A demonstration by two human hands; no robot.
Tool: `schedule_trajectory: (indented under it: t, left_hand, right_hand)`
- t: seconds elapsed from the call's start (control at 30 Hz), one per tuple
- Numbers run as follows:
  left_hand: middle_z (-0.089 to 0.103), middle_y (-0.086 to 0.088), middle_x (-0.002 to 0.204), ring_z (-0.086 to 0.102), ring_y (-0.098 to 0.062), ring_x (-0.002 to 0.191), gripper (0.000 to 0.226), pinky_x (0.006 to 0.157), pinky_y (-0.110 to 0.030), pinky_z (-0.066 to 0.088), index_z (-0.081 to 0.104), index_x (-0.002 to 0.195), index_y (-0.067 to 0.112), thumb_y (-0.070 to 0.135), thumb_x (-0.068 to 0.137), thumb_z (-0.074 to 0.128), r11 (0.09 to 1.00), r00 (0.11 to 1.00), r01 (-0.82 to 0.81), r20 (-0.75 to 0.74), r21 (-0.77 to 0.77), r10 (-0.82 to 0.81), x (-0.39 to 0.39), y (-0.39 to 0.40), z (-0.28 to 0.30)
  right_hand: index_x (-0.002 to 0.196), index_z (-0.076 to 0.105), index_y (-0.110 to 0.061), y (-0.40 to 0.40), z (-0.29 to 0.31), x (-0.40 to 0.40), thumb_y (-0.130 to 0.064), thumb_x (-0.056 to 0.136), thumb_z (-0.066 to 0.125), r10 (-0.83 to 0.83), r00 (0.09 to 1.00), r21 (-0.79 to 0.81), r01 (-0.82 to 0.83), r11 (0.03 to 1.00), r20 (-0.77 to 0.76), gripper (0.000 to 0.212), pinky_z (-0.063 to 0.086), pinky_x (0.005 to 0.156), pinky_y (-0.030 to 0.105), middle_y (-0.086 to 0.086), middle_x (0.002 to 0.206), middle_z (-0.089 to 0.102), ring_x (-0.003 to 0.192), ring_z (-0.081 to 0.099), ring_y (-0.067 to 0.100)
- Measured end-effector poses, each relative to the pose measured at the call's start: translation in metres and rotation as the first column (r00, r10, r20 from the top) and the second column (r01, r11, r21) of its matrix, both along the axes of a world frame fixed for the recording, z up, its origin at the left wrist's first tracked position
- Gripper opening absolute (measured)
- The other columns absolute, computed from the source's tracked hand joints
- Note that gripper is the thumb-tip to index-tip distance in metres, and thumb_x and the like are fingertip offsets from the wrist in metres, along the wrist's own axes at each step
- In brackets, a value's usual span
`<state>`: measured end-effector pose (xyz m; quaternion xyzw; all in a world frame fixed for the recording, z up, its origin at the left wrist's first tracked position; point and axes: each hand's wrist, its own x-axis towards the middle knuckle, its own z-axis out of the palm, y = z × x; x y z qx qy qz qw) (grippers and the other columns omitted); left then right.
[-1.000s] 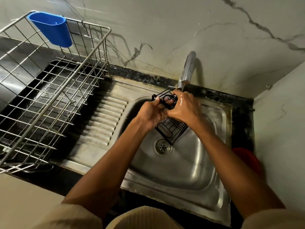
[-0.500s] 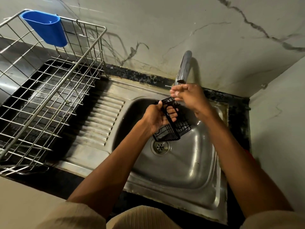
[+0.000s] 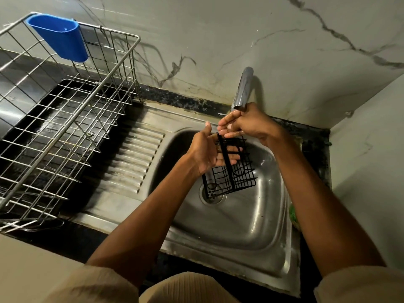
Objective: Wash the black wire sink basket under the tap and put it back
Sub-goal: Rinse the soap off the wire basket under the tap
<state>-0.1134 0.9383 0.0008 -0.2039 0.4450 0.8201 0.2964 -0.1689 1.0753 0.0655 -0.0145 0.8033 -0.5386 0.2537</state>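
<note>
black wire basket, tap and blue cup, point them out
black wire basket (image 3: pixel 240 178), head view, lower grid
tap (image 3: pixel 243 90), head view, spout middle
blue cup (image 3: pixel 59 38), head view, front wall

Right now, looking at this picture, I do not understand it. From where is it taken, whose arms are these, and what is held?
No machine here: a person wears a camera on the head, looking down at their own arms. The left hand grips a black wire basket above the steel sink. The right hand holds nothing; its fingers are under the tap. To the left stands a wire dish rack with a blue cup hung on its rim.
</note>
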Motion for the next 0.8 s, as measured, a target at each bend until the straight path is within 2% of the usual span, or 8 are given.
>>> schedule_trajectory:
  t: [0.1,0.2,0.3,0.4,0.5,0.63,0.73,0.8]
  left_hand:
    - [0.070,-0.029,0.117,0.070,-0.044,0.102,0.078,0.086,-0.049,0.056,0.058,0.131,0.012,0.069,0.102,0.012,0.988,0.995,0.090,-0.037,-0.127,-0.095,0.004,0.004,0.002]
    - [0.072,-0.025,0.103,0.068,-0.037,0.086,0.074,0.074,-0.039,0.056,0.063,0.112,0.010,0.064,0.104,0.012,0.952,0.986,0.132,-0.065,-0.276,-0.156,0.009,0.006,0.007]
    - [0.072,-0.021,0.096,0.066,-0.033,0.077,0.060,0.070,-0.035,0.053,0.064,0.097,0.014,0.056,0.106,0.022,0.900,0.975,0.165,-0.072,-0.403,-0.211,0.012,0.004,0.013]
    - [0.075,-0.018,0.096,0.069,-0.030,0.067,0.049,0.056,-0.028,0.054,0.066,0.094,0.009,0.045,0.108,0.035,0.874,0.982,0.090,-0.103,-0.478,-0.158,0.013,0.002,0.014]
    - [0.073,-0.012,0.078,0.066,-0.030,0.054,0.039,0.041,-0.026,0.048,0.068,0.095,0.000,0.029,0.107,0.046,0.843,0.978,-0.001,-0.175,-0.538,-0.111,0.014,-0.001,0.012]
    - [0.072,-0.019,0.072,0.058,-0.027,0.045,0.038,0.042,-0.030,0.044,0.069,0.091,-0.011,0.023,0.099,0.053,0.753,0.954,-0.090,-0.273,-0.652,-0.123,0.014,-0.008,0.012]
    - [0.065,-0.017,0.066,0.052,-0.016,0.038,0.030,0.034,-0.024,0.037,0.066,0.081,-0.008,0.011,0.098,0.050,0.738,0.933,-0.169,-0.348,-0.653,-0.093,0.014,-0.016,0.022]
    - [0.059,-0.014,0.059,0.051,-0.017,0.039,0.031,0.033,-0.023,0.036,0.060,0.067,0.000,0.006,0.096,0.051,0.763,0.917,-0.198,-0.391,-0.615,-0.077,0.011,-0.022,0.028]
  right_hand:
    - [0.099,0.068,0.009,0.001,-0.003,-0.002,0.019,0.088,0.051,0.006,1.000,-0.030,-0.005,1.000,0.016,0.024,0.062,0.076,0.032,0.018,0.092,0.074,0.083,0.076,0.023]
    - [0.096,0.070,0.006,0.003,-0.009,-0.004,0.020,0.086,0.050,-0.017,1.000,-0.011,0.017,1.000,-0.008,0.026,0.062,0.075,0.030,0.015,0.087,0.075,0.081,0.076,0.020]
    - [0.096,0.070,0.006,0.004,-0.017,-0.006,0.020,0.086,0.050,0.002,1.000,-0.001,-0.002,1.000,-0.023,0.026,0.062,0.076,0.029,0.019,0.090,0.074,0.083,0.075,0.023]
    - [0.097,0.071,0.005,0.004,-0.026,-0.008,0.017,0.086,0.052,0.031,0.999,0.026,-0.030,0.999,-0.044,0.025,0.062,0.079,0.031,0.018,0.090,0.075,0.086,0.075,0.024]
    - [0.097,0.073,0.002,0.002,-0.039,-0.006,0.016,0.086,0.056,0.057,0.997,0.041,-0.055,0.998,-0.043,0.025,0.061,0.079,0.029,0.014,0.090,0.076,0.088,0.074,0.023]
    - [0.101,0.071,0.004,-0.010,-0.057,0.010,0.004,0.094,0.054,0.143,0.982,0.000,-0.145,0.989,-0.124,0.018,0.056,0.060,0.023,0.014,0.082,0.072,0.060,0.066,0.012]
    - [0.081,0.068,-0.003,-0.014,-0.064,0.021,-0.004,0.101,0.043,0.181,0.974,-0.101,-0.195,0.976,-0.136,0.033,0.048,0.064,0.021,-0.001,0.067,0.067,0.062,0.060,0.007]
    - [0.078,0.067,-0.011,-0.013,-0.073,0.020,-0.010,0.102,0.043,0.174,0.977,-0.110,-0.187,0.976,-0.122,0.034,0.050,0.071,0.023,-0.003,0.069,0.068,0.069,0.063,0.010]
